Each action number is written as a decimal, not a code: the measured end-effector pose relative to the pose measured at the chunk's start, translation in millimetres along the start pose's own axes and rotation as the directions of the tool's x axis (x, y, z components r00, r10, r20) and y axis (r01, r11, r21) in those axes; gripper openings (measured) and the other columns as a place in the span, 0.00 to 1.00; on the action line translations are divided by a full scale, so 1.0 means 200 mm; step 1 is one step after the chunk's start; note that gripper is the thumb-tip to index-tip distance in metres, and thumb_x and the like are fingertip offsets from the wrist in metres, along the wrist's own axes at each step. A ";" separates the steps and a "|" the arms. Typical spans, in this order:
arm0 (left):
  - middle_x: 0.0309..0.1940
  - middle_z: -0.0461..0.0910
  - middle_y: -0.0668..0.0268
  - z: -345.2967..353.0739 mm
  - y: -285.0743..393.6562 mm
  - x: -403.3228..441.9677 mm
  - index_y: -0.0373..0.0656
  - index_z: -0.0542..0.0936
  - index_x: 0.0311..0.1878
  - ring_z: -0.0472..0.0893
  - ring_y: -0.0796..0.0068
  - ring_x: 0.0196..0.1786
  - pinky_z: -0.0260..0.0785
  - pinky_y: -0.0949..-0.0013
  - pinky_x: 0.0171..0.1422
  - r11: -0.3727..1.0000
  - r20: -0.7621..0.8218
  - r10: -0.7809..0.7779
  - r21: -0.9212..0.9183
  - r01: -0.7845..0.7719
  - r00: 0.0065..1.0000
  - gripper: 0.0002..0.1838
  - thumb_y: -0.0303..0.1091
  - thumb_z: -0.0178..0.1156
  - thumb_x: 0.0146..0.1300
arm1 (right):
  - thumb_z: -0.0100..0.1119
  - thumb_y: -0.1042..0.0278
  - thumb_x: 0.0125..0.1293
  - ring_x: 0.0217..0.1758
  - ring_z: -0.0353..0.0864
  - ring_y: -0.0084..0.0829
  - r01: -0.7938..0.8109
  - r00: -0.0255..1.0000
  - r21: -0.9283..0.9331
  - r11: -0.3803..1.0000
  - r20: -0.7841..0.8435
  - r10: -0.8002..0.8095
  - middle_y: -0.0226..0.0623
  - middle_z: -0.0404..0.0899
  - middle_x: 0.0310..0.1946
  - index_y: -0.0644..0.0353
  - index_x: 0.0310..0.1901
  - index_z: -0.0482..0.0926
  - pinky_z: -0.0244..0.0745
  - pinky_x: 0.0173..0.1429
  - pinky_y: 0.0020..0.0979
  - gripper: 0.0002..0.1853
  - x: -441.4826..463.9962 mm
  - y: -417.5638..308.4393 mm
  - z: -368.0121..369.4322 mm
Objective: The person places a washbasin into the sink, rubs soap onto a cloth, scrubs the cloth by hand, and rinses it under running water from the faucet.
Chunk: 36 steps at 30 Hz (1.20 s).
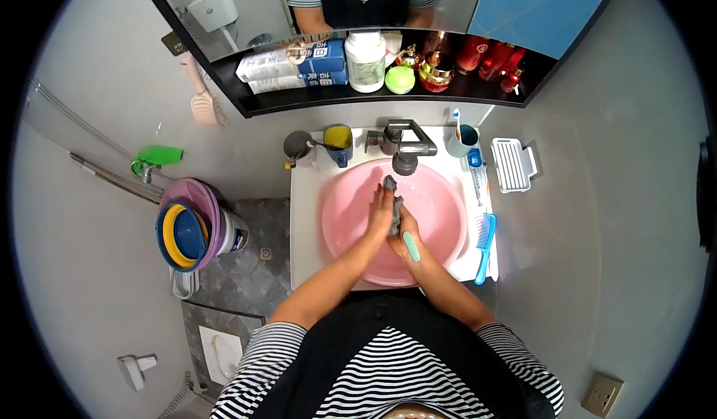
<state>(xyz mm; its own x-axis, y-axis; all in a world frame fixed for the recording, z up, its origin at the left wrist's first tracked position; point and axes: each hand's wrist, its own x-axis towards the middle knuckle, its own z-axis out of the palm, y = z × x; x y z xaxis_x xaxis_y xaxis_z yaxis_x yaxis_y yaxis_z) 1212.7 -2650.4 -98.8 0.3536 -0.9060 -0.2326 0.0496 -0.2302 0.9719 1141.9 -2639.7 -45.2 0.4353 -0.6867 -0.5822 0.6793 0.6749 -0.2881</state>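
Note:
A dark grey cloth (396,217) is bunched between my two hands over a pink basin (441,202). My left hand (407,227) presses on it from the right, with a pale green patch (411,246) at the wrist. My right hand (381,211) lies along the cloth's left side, its fingers pointing towards the faucet. Just above the hands is the dark faucet (405,150). The basin sits on the white sink counter (305,232).
A grey cup (297,144) and a blue-yellow cup (338,141) stand left of the faucet. On the right are a toothbrush cup (464,139), a toothpaste tube (479,172) and a blue comb (485,247). A mirror cabinet shelf (299,104) overhangs the back; stacked basins (190,195) stand left.

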 end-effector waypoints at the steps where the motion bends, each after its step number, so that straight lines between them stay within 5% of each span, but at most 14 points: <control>1: 0.62 0.60 0.53 -0.04 0.03 0.04 0.39 0.61 0.62 0.56 0.61 0.66 0.46 0.64 0.68 0.939 -0.004 0.068 0.339 -0.063 0.998 0.28 0.48 0.41 0.66 | 0.36 0.56 0.69 0.45 0.74 0.29 -0.006 1.000 -0.025 1.000 0.004 0.006 0.34 0.75 0.43 0.58 0.49 0.69 0.68 0.53 0.31 0.18 -0.02 0.01 0.00; 8: 0.41 0.77 0.63 -0.18 0.18 0.04 0.40 0.74 0.48 0.77 0.71 0.43 0.67 0.70 0.50 0.754 0.225 -0.429 -0.445 0.484 0.875 0.17 0.41 0.43 0.65 | 0.31 0.61 0.67 0.51 0.72 0.41 -0.151 0.985 0.189 0.970 0.107 0.133 0.45 0.72 0.48 0.64 0.51 0.67 0.67 0.57 0.48 0.20 -0.04 -0.10 -0.05; 14: 0.43 0.76 0.62 -0.24 0.14 0.04 0.38 0.71 0.50 0.77 0.69 0.43 0.70 0.67 0.48 0.846 0.020 -0.222 -0.494 0.202 0.975 0.18 0.41 0.47 0.63 | 0.32 0.60 0.67 0.55 0.69 0.44 -0.130 0.988 0.179 0.975 0.102 0.113 0.47 0.71 0.50 0.65 0.52 0.66 0.63 0.59 0.50 0.20 0.00 -0.15 -0.10; 16: 0.49 0.72 0.60 -0.15 0.25 -0.05 0.42 0.67 0.57 0.72 0.65 0.52 0.65 0.63 0.56 0.986 0.071 -0.127 -0.097 0.134 0.989 0.24 0.45 0.50 0.61 | 0.33 0.54 0.68 0.55 0.69 0.42 -0.181 0.968 0.242 0.953 0.216 0.129 0.47 0.71 0.49 0.64 0.52 0.67 0.61 0.62 0.44 0.22 0.09 -0.14 -0.17; 17: 0.49 0.71 0.54 -0.08 0.24 -0.07 0.42 0.69 0.54 0.68 0.61 0.55 0.60 0.62 0.58 0.896 0.045 0.364 0.254 -0.363 0.930 0.23 0.45 0.53 0.59 | 0.33 0.54 0.68 0.55 0.69 0.42 -0.181 0.968 0.242 0.953 0.216 0.129 0.47 0.71 0.49 0.64 0.52 0.67 0.61 0.62 0.44 0.22 0.08 -0.13 -0.14; 18: 0.51 0.69 0.50 -0.07 0.20 -0.14 0.43 0.69 0.55 0.65 0.56 0.58 0.57 0.60 0.60 0.531 0.149 0.547 0.699 -0.479 0.824 0.23 0.45 0.53 0.59 | 0.33 0.52 0.68 0.55 0.69 0.42 -0.180 0.967 0.225 0.958 0.219 0.130 0.47 0.71 0.49 0.64 0.51 0.67 0.60 0.62 0.42 0.24 0.06 -0.11 -0.11; 21: 0.48 0.71 0.49 -0.14 0.11 -0.02 0.46 0.69 0.54 0.71 0.54 0.51 0.63 0.59 0.54 0.634 0.202 0.455 0.610 -0.475 0.867 0.21 0.44 0.53 0.59 | 0.32 0.49 0.68 0.55 0.69 0.43 -0.249 0.940 0.140 0.958 0.271 0.205 0.49 0.71 0.49 0.67 0.51 0.67 0.59 0.63 0.41 0.27 0.01 -0.10 -0.09; 24: 0.43 0.75 0.53 -0.25 0.06 0.06 0.47 0.70 0.52 0.77 0.58 0.41 0.70 0.58 0.45 0.949 0.006 -0.011 0.314 0.008 1.000 0.18 0.42 0.51 0.61 | 0.29 0.50 0.68 0.57 0.66 0.48 -0.294 0.931 0.080 0.952 0.251 0.266 0.55 0.69 0.51 0.73 0.50 0.67 0.54 0.65 0.46 0.29 -0.08 -0.13 -0.04; 25: 0.42 0.76 0.55 -0.28 0.04 0.10 0.46 0.70 0.51 0.78 0.59 0.37 0.72 0.59 0.41 0.989 -0.036 -0.129 -0.076 0.126 0.991 0.17 0.43 0.50 0.62 | 0.30 0.50 0.67 0.56 0.67 0.50 -0.252 0.944 0.092 0.963 0.241 0.224 0.55 0.70 0.49 0.73 0.51 0.67 0.54 0.65 0.48 0.29 -0.10 -0.16 -0.03; 26: 0.41 0.77 0.57 -0.32 0.05 0.12 0.45 0.70 0.50 0.79 0.60 0.34 0.74 0.59 0.36 0.865 -0.026 -0.251 -0.454 0.213 0.968 0.16 0.43 0.49 0.63 | 0.31 0.50 0.67 0.54 0.68 0.52 -0.206 0.957 0.107 0.973 0.231 0.178 0.55 0.72 0.47 0.73 0.51 0.66 0.53 0.65 0.51 0.29 -0.10 -0.20 -0.03; 30: 0.41 0.77 0.60 -0.32 0.10 0.04 0.45 0.69 0.51 0.79 0.63 0.37 0.73 0.55 0.38 0.647 0.270 -0.265 -0.662 0.378 0.926 0.17 0.43 0.48 0.64 | 0.29 0.53 0.67 0.49 0.73 0.49 0.065 0.998 0.247 0.967 0.000 -0.068 0.53 0.74 0.43 0.72 0.43 0.70 0.66 0.57 0.47 0.27 0.06 -0.31 -0.05; 32: 0.40 0.77 0.61 -0.21 0.18 -0.07 0.45 0.68 0.53 0.78 0.63 0.39 0.72 0.57 0.42 0.436 0.441 -0.326 -0.715 0.547 0.836 0.20 0.47 0.50 0.62 | 0.30 0.54 0.67 0.45 0.76 0.40 0.265 0.964 0.004 0.964 -0.018 -0.265 0.48 0.76 0.37 0.70 0.41 0.71 0.72 0.50 0.36 0.25 0.17 -0.34 -0.02; 34: 0.43 0.76 0.61 -0.06 0.24 -0.19 0.45 0.67 0.55 0.76 0.64 0.43 0.70 0.58 0.46 0.462 0.452 -0.349 -0.679 0.571 0.821 0.23 0.49 0.50 0.62 | 0.35 0.56 0.66 0.40 0.76 0.43 0.544 0.770 -0.619 0.566 0.100 -0.631 0.48 0.76 0.34 0.67 0.38 0.72 0.70 0.44 0.39 0.21 0.30 -0.27 -0.01; 36: 0.53 0.70 0.64 0.04 0.37 -0.30 0.47 0.63 0.60 0.71 0.66 0.54 0.64 0.63 0.56 0.600 0.322 -0.396 -0.618 0.508 0.860 0.30 0.54 0.52 0.59 | 0.40 0.60 0.64 0.38 0.72 0.49 0.294 0.705 -0.953 -0.075 0.269 -0.656 0.50 0.75 0.35 0.66 0.36 0.72 0.66 0.42 0.44 0.16 0.22 -0.21 0.10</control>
<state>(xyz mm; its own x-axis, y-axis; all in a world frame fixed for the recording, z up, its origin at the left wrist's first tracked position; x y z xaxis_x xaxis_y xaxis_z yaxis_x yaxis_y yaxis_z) 1187.5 -2615.6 -13.0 -0.0167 -0.8020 -0.5971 0.7869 -0.3789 0.4870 1144.2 -2704.3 -42.4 0.0198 -0.9997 -0.0167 -0.4863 0.0049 -0.8738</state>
